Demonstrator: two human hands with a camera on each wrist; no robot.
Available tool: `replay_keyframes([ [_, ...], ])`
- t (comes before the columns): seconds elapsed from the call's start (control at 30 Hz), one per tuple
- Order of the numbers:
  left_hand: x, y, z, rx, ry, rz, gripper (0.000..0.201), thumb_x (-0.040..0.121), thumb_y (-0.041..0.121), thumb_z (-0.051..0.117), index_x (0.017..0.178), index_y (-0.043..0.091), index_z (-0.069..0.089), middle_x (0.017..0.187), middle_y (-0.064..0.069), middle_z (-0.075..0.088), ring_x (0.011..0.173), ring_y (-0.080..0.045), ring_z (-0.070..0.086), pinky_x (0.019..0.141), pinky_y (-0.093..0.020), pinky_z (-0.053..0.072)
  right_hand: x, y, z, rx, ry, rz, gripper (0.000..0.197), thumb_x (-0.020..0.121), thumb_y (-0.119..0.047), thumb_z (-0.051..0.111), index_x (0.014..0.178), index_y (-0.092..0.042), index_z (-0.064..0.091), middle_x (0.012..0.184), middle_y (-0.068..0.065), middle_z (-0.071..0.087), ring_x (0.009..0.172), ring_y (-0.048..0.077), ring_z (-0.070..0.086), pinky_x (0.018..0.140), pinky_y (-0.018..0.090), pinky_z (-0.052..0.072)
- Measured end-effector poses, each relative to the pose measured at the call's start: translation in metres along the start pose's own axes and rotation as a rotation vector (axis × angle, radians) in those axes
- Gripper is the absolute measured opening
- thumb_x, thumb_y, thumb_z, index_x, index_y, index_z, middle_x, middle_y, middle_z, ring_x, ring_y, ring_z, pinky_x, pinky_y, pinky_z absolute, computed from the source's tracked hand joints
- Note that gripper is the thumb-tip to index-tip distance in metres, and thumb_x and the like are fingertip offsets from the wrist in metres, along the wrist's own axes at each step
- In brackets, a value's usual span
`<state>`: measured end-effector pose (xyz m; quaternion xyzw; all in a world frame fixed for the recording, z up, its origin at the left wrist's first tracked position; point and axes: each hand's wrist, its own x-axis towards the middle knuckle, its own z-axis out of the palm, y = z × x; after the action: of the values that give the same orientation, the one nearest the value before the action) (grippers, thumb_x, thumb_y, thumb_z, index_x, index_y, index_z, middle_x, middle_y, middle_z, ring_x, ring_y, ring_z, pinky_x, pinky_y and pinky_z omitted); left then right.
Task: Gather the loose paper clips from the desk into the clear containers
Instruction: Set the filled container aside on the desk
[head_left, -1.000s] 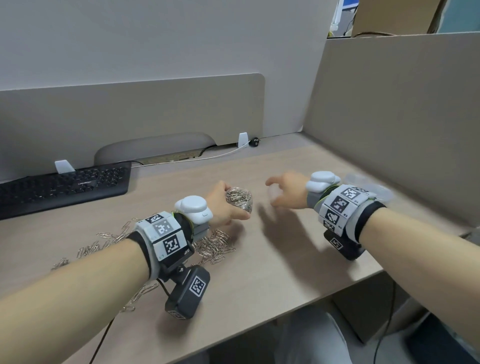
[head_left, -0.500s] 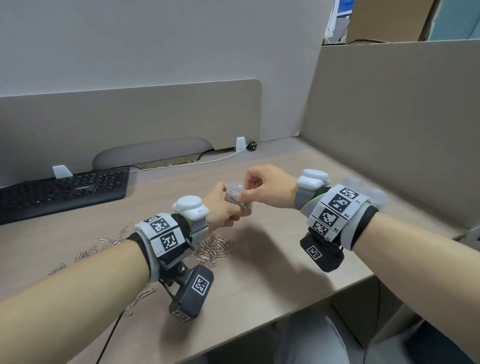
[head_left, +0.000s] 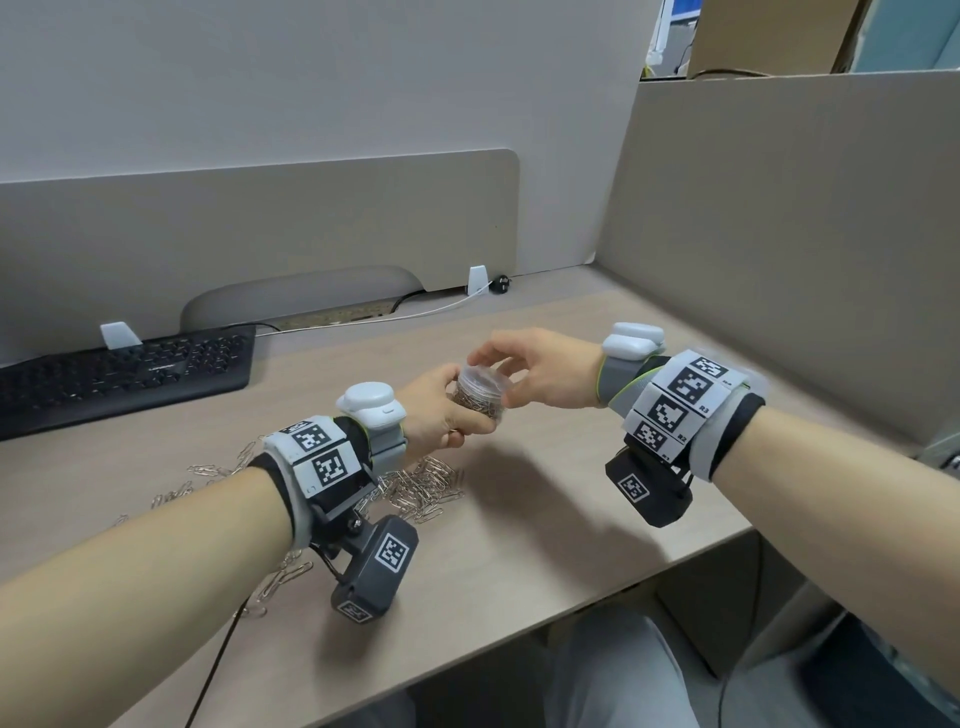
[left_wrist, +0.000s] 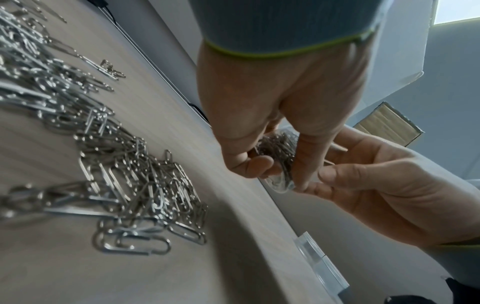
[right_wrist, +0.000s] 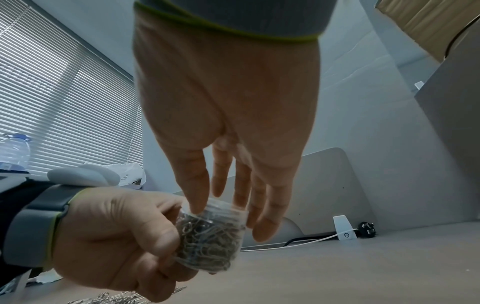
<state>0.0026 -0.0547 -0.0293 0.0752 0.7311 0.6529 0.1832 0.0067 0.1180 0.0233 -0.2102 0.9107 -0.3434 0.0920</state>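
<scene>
A small clear container (head_left: 479, 400) packed with silver paper clips is held above the desk, gripped round its side by my left hand (head_left: 441, 415). My right hand (head_left: 511, 364) comes over it from the right, thumb and fingertips pinching the clear lid (head_left: 480, 375) on its top. In the right wrist view the lid (right_wrist: 221, 206) sits on the container (right_wrist: 210, 238) between those fingertips. Loose paper clips (head_left: 421, 488) lie heaped on the desk under my left wrist and trail off to the left; the left wrist view shows the heap (left_wrist: 116, 164) close up.
A black keyboard (head_left: 124, 374) lies at the back left. A white cable (head_left: 415, 314) runs along the rear partition. A tall partition (head_left: 779, 234) walls the desk's right side. The desk's front edge (head_left: 519, 629) is close below my wrists.
My right hand has moved left from beside the container to its top. The container, open-topped a second ago, now has a clear lid on it. My left hand has kept its grip.
</scene>
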Motion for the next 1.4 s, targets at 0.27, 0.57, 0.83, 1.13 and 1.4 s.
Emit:
replay_keyframes([
  [0.27,0.001,0.0,-0.001,0.037,-0.035,0.012,0.052,0.067,-0.008,0.078,0.113,0.011,0.063,0.093,-0.015,0.06,0.081,-0.025,0.05,0.052,-0.023,0.039,-0.005,0.002,-0.002,0.043,-0.043,0.019,0.06,0.082,0.008,0.06,0.136,-0.017,0.053,0.126,0.003,0.062,0.115,0.024,0.062,0.093,0.042,0.051],
  [0.57,-0.003,0.002,0.006,0.212,0.013,0.079,0.041,0.068,0.0,0.081,0.106,0.005,0.067,0.081,-0.005,0.061,0.066,-0.015,0.05,0.055,-0.022,0.042,-0.006,0.001,-0.002,0.043,0.027,0.147,0.053,0.081,-0.023,0.077,0.129,-0.019,0.056,0.096,0.007,0.062,0.068,0.02,0.065,0.06,0.019,0.052],
  [0.83,0.003,0.014,0.018,0.318,0.055,0.158,0.024,0.074,-0.001,0.078,0.089,0.014,0.066,0.072,0.0,0.061,0.059,-0.012,0.051,0.054,-0.022,0.043,-0.01,0.008,-0.01,-0.087,0.09,0.199,0.046,0.08,-0.05,0.067,0.117,-0.024,0.059,0.077,0.013,0.075,0.058,0.019,0.068,0.075,0.035,0.056],
  [1.13,0.03,0.033,0.06,0.572,0.038,0.13,0.036,0.064,0.016,0.085,0.077,0.019,0.051,0.078,0.0,0.056,0.068,-0.017,0.048,0.063,-0.028,0.04,-0.039,0.049,-0.03,-0.087,0.18,0.27,0.055,0.083,-0.058,0.063,0.121,-0.018,0.058,0.092,-0.003,0.064,0.078,0.017,0.06,0.072,0.033,0.049],
  [1.4,0.077,0.035,0.102,0.623,0.021,0.037,0.053,0.072,0.008,0.081,0.106,0.01,0.041,0.078,0.003,0.054,0.063,-0.01,0.048,0.049,-0.015,0.04,-0.075,0.131,-0.082,-0.482,0.341,0.58,0.059,0.085,-0.055,0.059,0.13,-0.018,0.051,0.126,0.009,0.052,0.111,0.032,0.055,0.093,0.039,0.045],
])
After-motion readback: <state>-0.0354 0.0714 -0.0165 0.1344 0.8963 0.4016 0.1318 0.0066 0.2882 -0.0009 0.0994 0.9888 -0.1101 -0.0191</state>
